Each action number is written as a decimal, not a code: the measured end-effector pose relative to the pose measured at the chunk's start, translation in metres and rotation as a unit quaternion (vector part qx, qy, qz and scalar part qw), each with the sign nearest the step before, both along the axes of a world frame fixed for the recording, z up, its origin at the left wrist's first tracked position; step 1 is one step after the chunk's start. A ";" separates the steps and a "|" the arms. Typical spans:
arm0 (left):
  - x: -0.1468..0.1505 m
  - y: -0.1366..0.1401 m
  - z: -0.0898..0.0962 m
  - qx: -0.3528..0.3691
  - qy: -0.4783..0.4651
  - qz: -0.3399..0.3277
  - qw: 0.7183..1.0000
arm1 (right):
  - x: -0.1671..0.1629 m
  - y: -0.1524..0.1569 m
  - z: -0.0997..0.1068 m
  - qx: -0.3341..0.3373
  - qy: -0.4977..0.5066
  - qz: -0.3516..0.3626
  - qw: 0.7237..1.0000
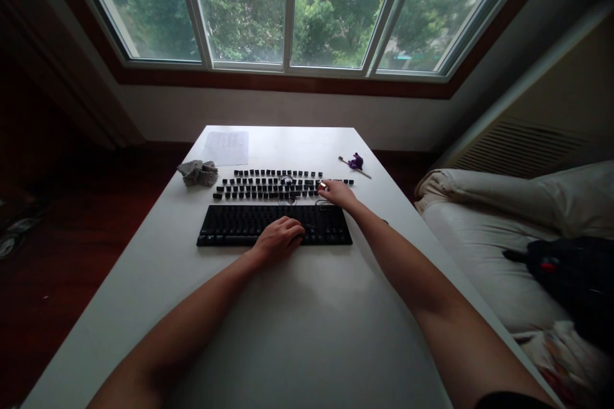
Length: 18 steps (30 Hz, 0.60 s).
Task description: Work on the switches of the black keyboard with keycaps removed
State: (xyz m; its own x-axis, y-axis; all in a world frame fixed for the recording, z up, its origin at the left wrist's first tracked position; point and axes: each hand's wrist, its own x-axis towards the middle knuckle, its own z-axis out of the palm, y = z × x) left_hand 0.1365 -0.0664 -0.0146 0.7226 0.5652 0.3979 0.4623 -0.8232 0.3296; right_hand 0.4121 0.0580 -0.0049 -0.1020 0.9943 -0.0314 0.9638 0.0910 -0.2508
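Now your left hand [279, 236] lies on black keyboard [233, 225], right hand [337, 192] at loose keycaps [241, 195]; can't tell whether either grips anything.

The black keyboard [240, 223] lies flat, crosswise on the counter [307, 313]. Just beyond it, small black caps [271, 188] sit in long rows. A shiny piece [322, 186], too small to identify, is held near their right end.

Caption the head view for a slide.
Left hand on a black keyboard, right hand at rows of loose keycaps, on a white table.
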 end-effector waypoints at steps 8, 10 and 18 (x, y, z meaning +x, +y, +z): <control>-0.042 0.019 0.028 -0.015 -0.010 0.042 0.999 | -0.003 -0.030 0.013 0.065 0.049 -0.018 0.996; -0.068 0.025 0.028 -0.018 -0.018 0.091 0.995 | -0.007 -0.038 0.015 0.090 0.068 -0.009 0.994; -0.203 0.033 -0.006 -0.037 -0.079 0.401 0.912 | -0.058 -0.061 0.030 0.080 0.078 0.113 0.987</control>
